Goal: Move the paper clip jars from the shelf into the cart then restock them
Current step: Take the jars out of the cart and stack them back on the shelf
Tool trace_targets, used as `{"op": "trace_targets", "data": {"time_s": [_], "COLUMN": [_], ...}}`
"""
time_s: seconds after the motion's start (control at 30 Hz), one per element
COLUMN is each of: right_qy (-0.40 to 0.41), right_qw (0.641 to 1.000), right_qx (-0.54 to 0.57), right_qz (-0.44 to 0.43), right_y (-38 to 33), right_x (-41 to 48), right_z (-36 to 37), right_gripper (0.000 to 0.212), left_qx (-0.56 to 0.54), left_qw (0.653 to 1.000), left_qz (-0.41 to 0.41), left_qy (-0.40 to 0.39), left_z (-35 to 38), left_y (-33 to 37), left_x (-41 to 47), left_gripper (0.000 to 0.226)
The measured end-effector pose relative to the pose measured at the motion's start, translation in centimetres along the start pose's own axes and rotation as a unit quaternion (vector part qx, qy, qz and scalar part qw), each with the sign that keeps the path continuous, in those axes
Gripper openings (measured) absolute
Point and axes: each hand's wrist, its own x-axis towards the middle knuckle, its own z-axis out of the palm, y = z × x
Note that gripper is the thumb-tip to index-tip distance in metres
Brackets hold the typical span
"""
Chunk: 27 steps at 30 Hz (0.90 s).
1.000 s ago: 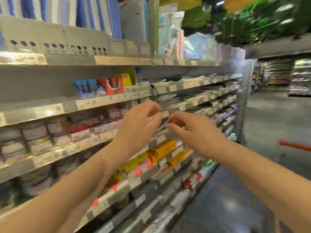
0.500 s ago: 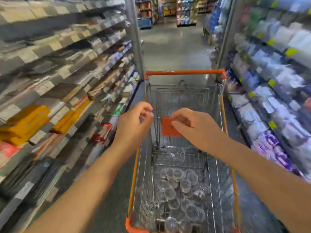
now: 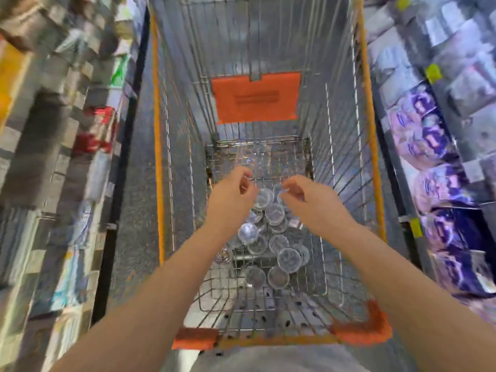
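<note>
Several small clear round paper clip jars lie in a loose pile on the wire floor of the cart. Both of my hands hover over the far end of that pile, inside the basket. My left hand has its fingers curled inward, with a pale glint at the fingertips. My right hand is curled the same way a short gap to its right. Blur hides whether either hand pinches a clear jar.
An orange child-seat flap hangs at the cart's far end. Orange corner guards mark the near rim, against my body. Stocked shelves line the left of the aisle, and shelves of purple packets line the right.
My view swung from the left shelf to the cart and then tilted down into it. Both hands came from shelf height down over the jars in the basket.
</note>
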Motion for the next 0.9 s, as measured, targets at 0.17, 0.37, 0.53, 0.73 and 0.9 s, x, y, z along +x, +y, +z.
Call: {"op": "trace_targets", "data": {"time_s": [0.17, 0.37, 0.53, 0.73, 0.9], "right_qy": [-0.074, -0.136, -0.171, -0.099, -0.074], "right_qw": [0.995, 0.985, 0.973, 0.982, 0.968], "right_qx": [-0.017, -0.01, -0.079, -0.16, -0.229], "right_qz": [0.068, 0.11, 0.132, 0.032, -0.063], "right_y": [2.7, 4.9, 8.3, 8.8, 7.0], "right_x": [1.7, 4.2, 6.8, 9.7, 13.8], "right_z": [4.0, 9.6, 14.1, 15.7, 15.8], "right_gripper": [0.029, 0.029, 0.028, 0.038, 0.04], "left_qx": [0.017, 0.028, 0.101, 0.066, 0.086], "left_qw": [0.997, 0.974, 0.927, 0.91, 0.903], "left_qz": [-0.077, -0.22, -0.349, -0.397, -0.402], "left_qy": [-0.013, -0.047, -0.094, -0.097, -0.123], "left_z": [3.0, 8.8, 11.4, 13.5, 15.1], "left_y": [-5.1, -11.5, -16.2, -18.6, -20.7], "left_x": [0.4, -0.8, -3.3, -2.9, -2.6], "left_gripper": [0.023, 0.036, 0.07, 0.071, 0.059]}}
